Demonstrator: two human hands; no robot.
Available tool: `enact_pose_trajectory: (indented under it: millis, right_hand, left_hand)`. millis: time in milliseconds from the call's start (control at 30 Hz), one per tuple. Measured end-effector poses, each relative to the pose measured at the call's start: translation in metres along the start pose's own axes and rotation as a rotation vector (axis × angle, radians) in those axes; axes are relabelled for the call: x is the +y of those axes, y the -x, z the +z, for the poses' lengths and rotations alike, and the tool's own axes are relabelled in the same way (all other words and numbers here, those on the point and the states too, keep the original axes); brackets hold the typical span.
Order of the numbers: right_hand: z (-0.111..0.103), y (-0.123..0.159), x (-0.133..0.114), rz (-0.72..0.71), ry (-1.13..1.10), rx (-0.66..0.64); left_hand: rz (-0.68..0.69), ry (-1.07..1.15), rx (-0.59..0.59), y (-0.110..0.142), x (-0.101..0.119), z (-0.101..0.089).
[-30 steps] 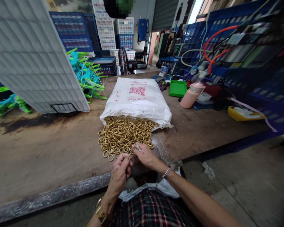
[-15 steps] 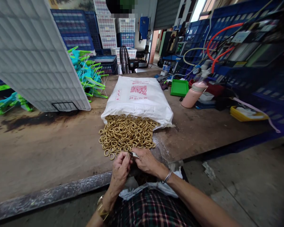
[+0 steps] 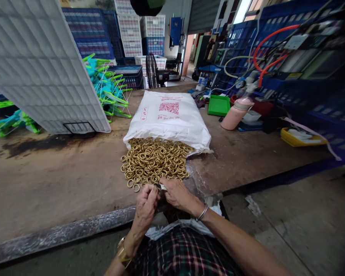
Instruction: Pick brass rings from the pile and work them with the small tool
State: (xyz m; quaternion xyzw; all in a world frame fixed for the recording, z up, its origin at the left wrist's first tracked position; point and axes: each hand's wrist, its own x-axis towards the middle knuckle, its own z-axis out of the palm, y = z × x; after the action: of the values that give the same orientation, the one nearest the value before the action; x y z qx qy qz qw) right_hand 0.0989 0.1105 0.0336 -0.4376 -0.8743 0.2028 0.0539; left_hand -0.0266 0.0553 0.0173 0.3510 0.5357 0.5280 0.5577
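Observation:
Both hands are close together at the table's front edge, just in front of a heap of brass-coloured rings (image 3: pixel 158 159). My left hand (image 3: pixel 146 199) is closed in a pinch; whatever lies between its fingertips is too small to make out. My right hand (image 3: pixel 178 196) grips a small tool (image 3: pixel 162 187) with a pale body and a dark end, which points at the left fingertips. The rings spill from the mouth of a white woven sack (image 3: pixel 169 119) with red print, lying flat on the table.
A grey ribbed panel (image 3: pixel 46 69) stands at left, with green and turquoise plastic pieces (image 3: pixel 109 92) behind it. To the right are a green tray (image 3: pixel 218 105), a pink bottle (image 3: pixel 234 115) and a yellow tray (image 3: pixel 301 138). Cloth (image 3: pixel 186 224) spans my lap below the table edge (image 3: pixel 74 226).
The view has shifted very slightly. Both hands keep nearly the same place and hold, with no clear change in the rings or sack.

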Motion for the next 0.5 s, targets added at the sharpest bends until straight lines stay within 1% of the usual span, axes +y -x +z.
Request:
enact_pose_trajectory:
  millis: [100, 200, 300, 400, 500]
  right_hand:
    - [0.002, -0.003, 0.003, 0.031, 0.027, 0.026]
    - [0.006, -0.005, 0.011, 0.091, 0.05, 0.062]
    - [0.011, -0.002, 0.014, 0.069, 0.014, 0.113]
    - [0.018, 0.001, 0.006, -0.001, -0.041, 0.123]
    - [0.026, 0.0, -0.008, -0.033, -0.061, 0.089]
  left_hand:
    - [-0.013, 0.076, 0.011, 0.01, 0.009, -0.002]
    - [0.009, 0.218, 0.024, 0.018, 0.026, -0.008]
    - [0.044, 0.409, 0.097, 0.015, 0.041, -0.02]
    - [0.004, 0.549, 0.16, 0.004, 0.045, -0.036]
    - [-0.036, 0.637, 0.183, -0.002, 0.04, -0.05]
